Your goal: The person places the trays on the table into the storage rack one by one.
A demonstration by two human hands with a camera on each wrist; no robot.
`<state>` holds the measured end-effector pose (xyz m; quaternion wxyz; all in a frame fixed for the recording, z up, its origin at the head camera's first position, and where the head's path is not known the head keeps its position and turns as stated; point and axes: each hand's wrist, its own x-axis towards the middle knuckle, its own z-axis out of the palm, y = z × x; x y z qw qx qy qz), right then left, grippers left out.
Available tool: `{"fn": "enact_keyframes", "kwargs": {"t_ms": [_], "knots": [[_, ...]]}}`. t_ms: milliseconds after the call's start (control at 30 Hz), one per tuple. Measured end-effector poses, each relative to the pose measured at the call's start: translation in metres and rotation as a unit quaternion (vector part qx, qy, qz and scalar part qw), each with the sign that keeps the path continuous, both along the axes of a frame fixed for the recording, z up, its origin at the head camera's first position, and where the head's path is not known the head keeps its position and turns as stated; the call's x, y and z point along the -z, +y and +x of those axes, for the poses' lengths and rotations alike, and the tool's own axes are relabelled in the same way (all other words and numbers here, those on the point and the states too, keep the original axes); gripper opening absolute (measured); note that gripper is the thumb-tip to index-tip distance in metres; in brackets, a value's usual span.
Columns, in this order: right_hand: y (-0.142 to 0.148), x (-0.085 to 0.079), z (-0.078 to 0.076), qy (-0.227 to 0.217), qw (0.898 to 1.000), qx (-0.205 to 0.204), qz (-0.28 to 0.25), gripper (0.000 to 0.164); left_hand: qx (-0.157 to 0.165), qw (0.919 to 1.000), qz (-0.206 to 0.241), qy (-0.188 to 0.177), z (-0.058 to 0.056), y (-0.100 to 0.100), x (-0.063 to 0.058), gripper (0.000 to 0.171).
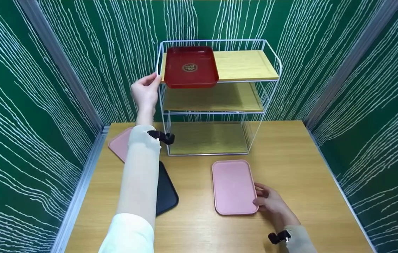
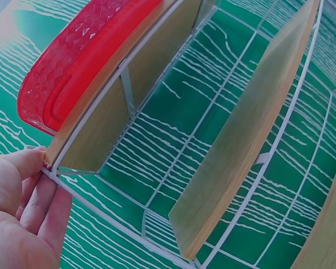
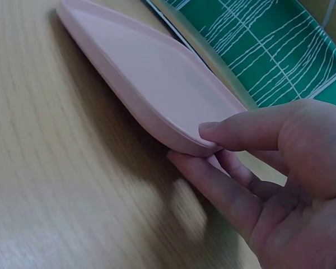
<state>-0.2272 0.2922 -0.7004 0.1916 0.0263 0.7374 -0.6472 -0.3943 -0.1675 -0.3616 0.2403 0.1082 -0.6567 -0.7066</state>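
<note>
My left hand [image 1: 145,90] pinches the upper left front corner of a white wire shelf rack [image 1: 219,82], thumb on one side and fingers on the other in the left wrist view. Beside it on the top board lies a dark red tray [image 1: 192,63] with a gold emblem, its near edge jutting past the board. The right hand [image 1: 273,203] grips the near right corner of a pink tray [image 1: 235,186], thumb over the rim and fingers beneath. In the right wrist view, that pink tray [image 3: 151,73] is tilted, with a shadow on the table under it.
A black tray [image 1: 166,189] and another pink tray [image 1: 119,143] lie on the wooden table [image 1: 199,232] at the left, partly hidden by the left arm. The rack has three wooden boards and stands at the back. Green walls [image 1: 389,116] with white streaks enclose the table.
</note>
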Motion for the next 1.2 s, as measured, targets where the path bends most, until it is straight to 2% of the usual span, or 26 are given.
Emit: {"fn": "enact_keyframes", "kwargs": {"t_ms": [267,467,567,833,1000,1200], "knots": [[-0.008,-0.011,-0.003,-0.034,0.998,0.049,-0.030,0.087,0.001,1.0000,0.005,0.006,0.000,0.002,-0.001,0.022],[-0.016,-0.028,-0.002,0.001,0.999,0.034,-0.006,0.084,0.004,1.0000,0.002,0.001,0.001,0.003,-0.001,0.023],[-0.020,-0.038,-0.001,0.012,0.999,0.041,-0.003,0.083,0.006,1.0000,0.001,0.000,0.001,0.002,-0.001,0.022],[-0.029,-0.063,-0.004,0.051,0.997,0.042,-0.048,0.083,0.001,0.9999,0.011,0.003,0.001,0.000,-0.001,0.021],[-0.033,-0.070,-0.009,0.068,0.994,0.030,-0.076,0.083,-0.002,1.0000,-0.001,0.009,0.000,-0.002,0.001,0.021],[-0.035,-0.073,-0.015,0.075,0.993,0.026,-0.083,0.083,0.002,1.0000,-0.004,0.009,0.000,-0.002,0.003,0.022]]}}
